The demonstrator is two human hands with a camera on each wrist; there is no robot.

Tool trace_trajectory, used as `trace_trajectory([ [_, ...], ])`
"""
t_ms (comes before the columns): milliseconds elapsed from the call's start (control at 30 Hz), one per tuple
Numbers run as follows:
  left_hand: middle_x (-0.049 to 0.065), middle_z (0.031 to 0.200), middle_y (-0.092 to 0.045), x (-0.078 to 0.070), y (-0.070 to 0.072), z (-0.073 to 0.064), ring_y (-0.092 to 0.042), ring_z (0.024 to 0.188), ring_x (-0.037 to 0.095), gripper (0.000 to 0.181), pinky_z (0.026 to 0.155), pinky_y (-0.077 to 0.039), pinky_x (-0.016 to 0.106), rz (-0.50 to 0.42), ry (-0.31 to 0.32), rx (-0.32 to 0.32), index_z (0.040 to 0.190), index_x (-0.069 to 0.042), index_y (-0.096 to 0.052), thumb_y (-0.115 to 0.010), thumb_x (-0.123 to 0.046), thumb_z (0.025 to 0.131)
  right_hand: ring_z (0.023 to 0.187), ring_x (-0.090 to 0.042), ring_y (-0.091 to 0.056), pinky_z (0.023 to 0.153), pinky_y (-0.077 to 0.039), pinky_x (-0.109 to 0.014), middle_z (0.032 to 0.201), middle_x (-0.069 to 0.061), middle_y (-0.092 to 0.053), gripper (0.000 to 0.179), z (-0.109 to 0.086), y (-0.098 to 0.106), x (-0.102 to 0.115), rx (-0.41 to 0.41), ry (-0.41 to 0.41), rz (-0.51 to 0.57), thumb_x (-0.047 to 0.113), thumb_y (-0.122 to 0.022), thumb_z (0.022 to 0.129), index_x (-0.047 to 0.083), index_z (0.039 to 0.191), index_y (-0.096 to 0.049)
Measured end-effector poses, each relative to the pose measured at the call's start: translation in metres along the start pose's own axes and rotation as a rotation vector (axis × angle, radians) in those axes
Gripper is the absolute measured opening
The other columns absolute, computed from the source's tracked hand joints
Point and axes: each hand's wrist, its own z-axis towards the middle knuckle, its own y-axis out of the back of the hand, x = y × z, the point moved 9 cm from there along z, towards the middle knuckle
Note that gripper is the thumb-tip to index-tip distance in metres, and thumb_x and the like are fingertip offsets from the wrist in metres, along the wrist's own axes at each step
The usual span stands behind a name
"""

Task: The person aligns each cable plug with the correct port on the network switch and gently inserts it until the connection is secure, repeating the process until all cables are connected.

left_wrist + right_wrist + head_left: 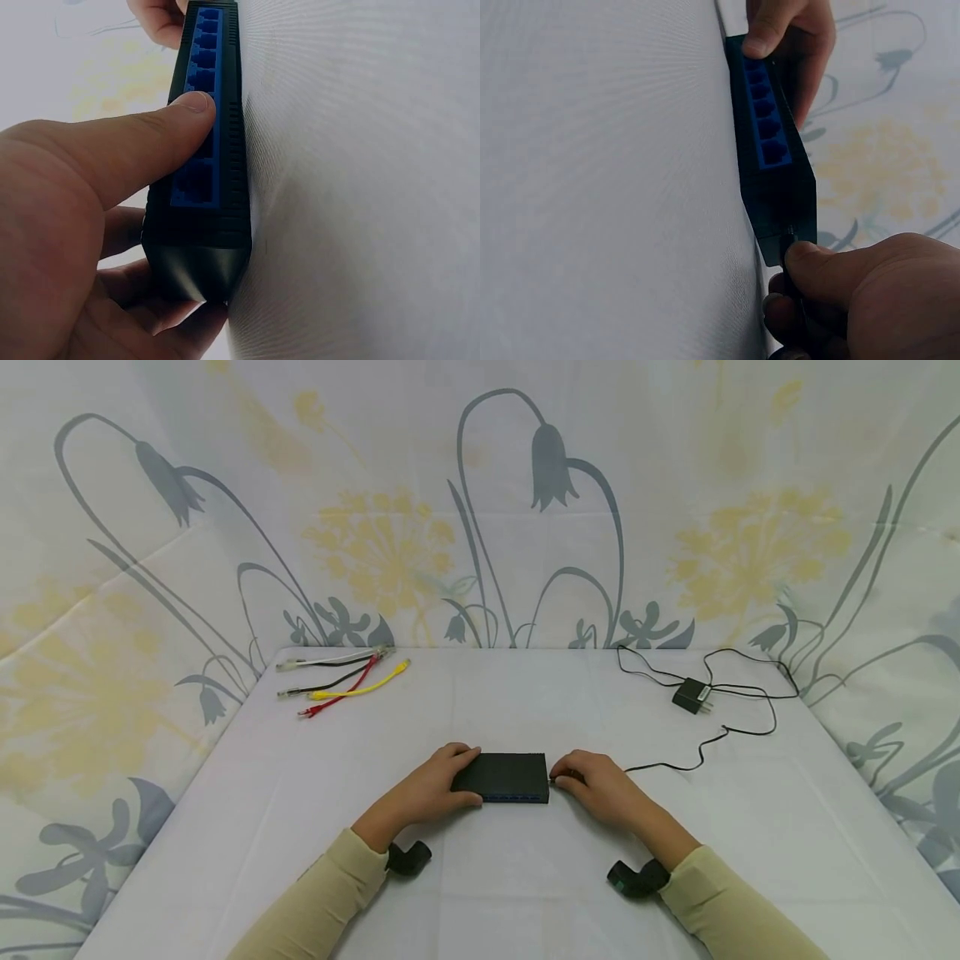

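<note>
A flat black network switch [510, 775] lies on the white table, its row of blue ports [202, 71] facing the person. The left hand [437, 783] grips its left end, thumb over the port side and fingers behind. At the switch's right end, the right hand [600, 783] pinches a black power plug [788, 247] between thumb and fingers. The plug's tip meets the side face of the switch; how deep it sits cannot be told. From this hand a thin black cord [678, 767] runs to a black power adapter [691, 695].
Several short network cables, among them a red cable [341, 693] and a yellow cable [367, 690], lie at the back left of the table [480, 877]. The adapter's cord loops at the back right. A flower-patterned cloth [495, 527] hangs behind the table.
</note>
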Motion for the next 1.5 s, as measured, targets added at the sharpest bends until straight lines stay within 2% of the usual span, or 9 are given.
trace_trajectory([
  [967, 0.014, 0.151, -0.036, -0.003, 0.001, 0.0, -0.035, 0.14, 0.03, 0.076, 0.112, -0.035, 0.045, 0.014, -0.014, 0.005, 0.15, -0.008, -0.035, -0.068, -0.038, 0.09, 0.094, -0.016, -0.063, 0.082, -0.052, -0.036, 0.1, 0.001, -0.068, 0.008, 0.002, -0.001, 0.006, -0.027, -0.029, 0.003, 0.013, -0.065, 0.092, 0.014, 0.099, -0.07],
  [1333, 0.014, 0.153, -0.034, -0.003, 0.001, 0.001, -0.033, 0.142, 0.03, 0.077, 0.113, -0.034, 0.046, 0.03, 0.001, 0.021, 0.151, -0.009, -0.034, -0.068, -0.039, 0.09, 0.088, -0.012, -0.063, 0.079, -0.051, -0.033, 0.093, 0.004, -0.07, 0.005, 0.006, -0.001, -0.004, -0.027, -0.106, 0.055, 0.018, -0.07, 0.089, 0.015, 0.092, -0.072],
  [1500, 0.013, 0.154, -0.033, -0.003, -0.001, 0.003, -0.031, 0.143, 0.03, 0.077, 0.114, -0.033, 0.046, 0.03, 0.011, 0.036, 0.151, -0.009, -0.033, -0.068, -0.039, 0.09, 0.085, -0.01, -0.061, 0.078, -0.049, -0.032, 0.089, 0.007, -0.07, 0.012, 0.009, -0.001, -0.006, -0.017, -0.125, 0.066, 0.024, -0.07, 0.089, 0.012, 0.089, -0.071],
])
